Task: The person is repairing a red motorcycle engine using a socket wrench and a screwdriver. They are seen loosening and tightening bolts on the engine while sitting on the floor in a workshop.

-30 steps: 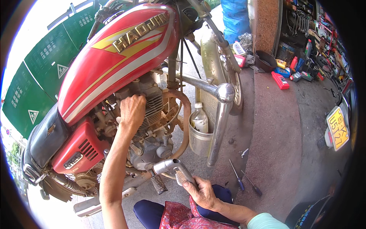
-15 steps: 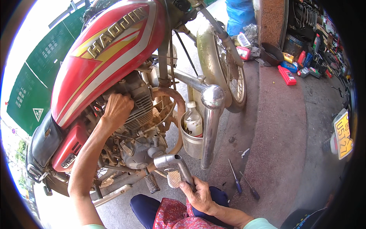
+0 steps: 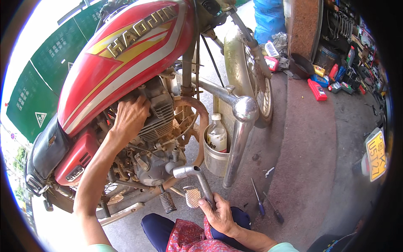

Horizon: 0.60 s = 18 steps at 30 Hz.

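A red motorcycle [image 3: 138, 69] with a dusty engine [image 3: 157, 126] stands before me. My left hand [image 3: 131, 114] reaches in under the fuel tank beside the cylinder head. Its fingers are curled, and their tips and anything they grip are hidden. Low at the front of the engine, my right hand [image 3: 220, 215] is closed round the lower end of a bent metal lever [image 3: 203, 185], shaped like a kick-start lever. The lever's upper end lies close to the engine's lower cover. Beside it are a textured metal pedal [image 3: 193, 196] and a rubber footpeg [image 3: 168, 203].
A chrome crash bar [image 3: 237, 143] juts toward me, beside a metal holder [image 3: 216, 161] with a plastic bottle [image 3: 217, 136]. Two screwdrivers [image 3: 261, 206] [image 3: 278, 216] lie on the floor to the right. Several oil bottles [image 3: 317, 90] and a dark basin [image 3: 301, 66] sit farther off.
The view has shifted slightly, so the motorcycle sits a little farther right. My left hand stays by the cylinder head, and my right hand keeps its hold on the lever.
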Each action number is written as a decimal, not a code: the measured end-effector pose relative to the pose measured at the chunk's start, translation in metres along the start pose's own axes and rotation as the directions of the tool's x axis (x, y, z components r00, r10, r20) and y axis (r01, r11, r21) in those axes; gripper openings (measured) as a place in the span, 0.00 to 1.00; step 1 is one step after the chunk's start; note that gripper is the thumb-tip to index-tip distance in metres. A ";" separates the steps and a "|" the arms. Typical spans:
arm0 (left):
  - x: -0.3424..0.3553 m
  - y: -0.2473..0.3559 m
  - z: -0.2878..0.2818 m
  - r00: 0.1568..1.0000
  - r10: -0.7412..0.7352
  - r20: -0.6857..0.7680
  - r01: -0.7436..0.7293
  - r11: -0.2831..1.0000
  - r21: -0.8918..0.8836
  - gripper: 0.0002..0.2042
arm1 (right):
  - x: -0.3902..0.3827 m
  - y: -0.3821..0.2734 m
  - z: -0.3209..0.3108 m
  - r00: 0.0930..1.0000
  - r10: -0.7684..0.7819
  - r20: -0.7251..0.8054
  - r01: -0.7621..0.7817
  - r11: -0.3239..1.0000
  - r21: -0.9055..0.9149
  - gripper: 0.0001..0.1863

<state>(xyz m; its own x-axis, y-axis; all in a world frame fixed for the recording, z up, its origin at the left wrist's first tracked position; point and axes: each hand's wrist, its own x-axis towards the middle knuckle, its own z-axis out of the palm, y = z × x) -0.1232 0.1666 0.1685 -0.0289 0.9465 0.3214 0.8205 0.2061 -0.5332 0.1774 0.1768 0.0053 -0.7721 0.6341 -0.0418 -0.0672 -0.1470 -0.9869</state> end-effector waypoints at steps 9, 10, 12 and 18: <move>-0.123 0.178 -0.054 0.780 -0.520 0.348 0.476 0.131 -0.870 0.22 | 0.010 0.002 0.026 0.892 -0.413 0.183 0.452 0.812 -0.370 0.11; -0.128 0.197 -0.048 0.603 -0.676 0.424 0.412 -0.192 -0.891 0.19 | 0.007 -0.001 0.029 0.847 -0.415 0.333 0.512 0.806 -0.297 0.10; -0.152 0.209 -0.047 0.372 -0.777 0.508 0.338 -0.396 -0.854 0.18 | 0.009 -0.012 0.040 0.749 -0.399 0.530 0.579 0.783 -0.230 0.10; -0.220 0.194 -0.019 0.021 -0.936 0.352 0.003 -0.352 -0.936 0.23 | 0.117 -0.077 0.076 0.872 -0.440 0.215 0.484 0.840 -0.245 0.16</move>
<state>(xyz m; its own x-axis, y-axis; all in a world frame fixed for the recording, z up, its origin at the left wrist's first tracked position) 0.0529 -0.0064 0.0097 -0.9694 -0.0852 0.2304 0.2454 -0.3021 0.9211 0.0443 0.2040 0.0884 -0.7793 0.4545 0.4314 -0.2758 0.3694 -0.8874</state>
